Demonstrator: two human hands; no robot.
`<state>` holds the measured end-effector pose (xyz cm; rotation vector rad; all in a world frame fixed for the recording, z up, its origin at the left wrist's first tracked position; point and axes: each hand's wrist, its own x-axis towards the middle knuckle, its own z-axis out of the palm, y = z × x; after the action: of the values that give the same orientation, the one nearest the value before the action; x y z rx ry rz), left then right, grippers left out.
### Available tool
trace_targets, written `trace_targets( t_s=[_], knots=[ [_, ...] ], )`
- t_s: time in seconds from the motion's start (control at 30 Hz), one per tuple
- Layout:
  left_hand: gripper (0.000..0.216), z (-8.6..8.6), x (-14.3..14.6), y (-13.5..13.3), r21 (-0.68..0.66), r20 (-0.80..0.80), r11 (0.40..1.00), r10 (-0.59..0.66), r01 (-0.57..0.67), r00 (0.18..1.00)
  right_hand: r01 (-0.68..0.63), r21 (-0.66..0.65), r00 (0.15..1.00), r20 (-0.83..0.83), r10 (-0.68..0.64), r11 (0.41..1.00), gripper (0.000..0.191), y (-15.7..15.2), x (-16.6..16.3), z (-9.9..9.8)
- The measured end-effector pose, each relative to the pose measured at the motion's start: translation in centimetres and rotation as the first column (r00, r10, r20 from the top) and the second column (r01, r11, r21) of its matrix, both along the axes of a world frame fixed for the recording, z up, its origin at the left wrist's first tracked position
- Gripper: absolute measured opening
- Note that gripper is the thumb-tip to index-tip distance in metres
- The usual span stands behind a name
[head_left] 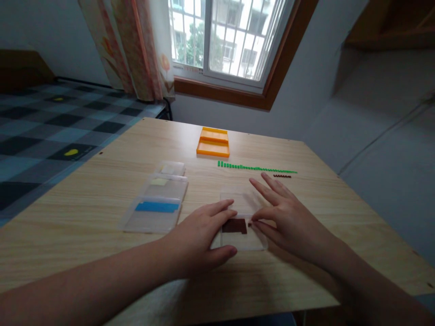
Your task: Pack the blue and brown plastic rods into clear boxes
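Observation:
My right hand (283, 210) pinches a small dark brown block (249, 224) between thumb and index finger, its other fingers stretched out. The block is just right of a dark brown patch of joined blocks (234, 225) inside a clear plastic case (253, 243). That case lies opened flat. My left hand (210, 233) rests over its left side, fingers extended and thumb spread apart near the front corner. A short row of dark brown blocks (282, 176) lies beyond my right hand. Behind it runs a long row of small green blocks (251, 168).
Left of my hands lie opened clear cases (149, 222), one with a blue strip (157, 207) and one with a pale yellow piece (158, 181). An opened orange case (213, 153) stands farther back. The wooden table (112, 190) meets a checked bed (84, 127) at left.

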<state>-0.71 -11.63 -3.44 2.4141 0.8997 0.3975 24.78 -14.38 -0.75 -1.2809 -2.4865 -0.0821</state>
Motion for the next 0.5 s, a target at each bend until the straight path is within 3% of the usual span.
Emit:
trace_targets(
  t_s=[0.27,0.5],
  knots=[
    [0.069,-0.25,-0.06,0.11,-0.001,0.007,1.0,-0.002,0.002,1.0,-0.022,-0.049,0.994,0.103,0.027,0.999,0.019,-0.12,-0.13,0.16],
    [0.071,0.0,0.05,0.09,-0.002,-0.028,1.0,-0.004,0.004,1.0,-0.024,0.017,0.997,0.071,0.023,1.0,0.019,0.14,-0.2,0.01]
  ],
)
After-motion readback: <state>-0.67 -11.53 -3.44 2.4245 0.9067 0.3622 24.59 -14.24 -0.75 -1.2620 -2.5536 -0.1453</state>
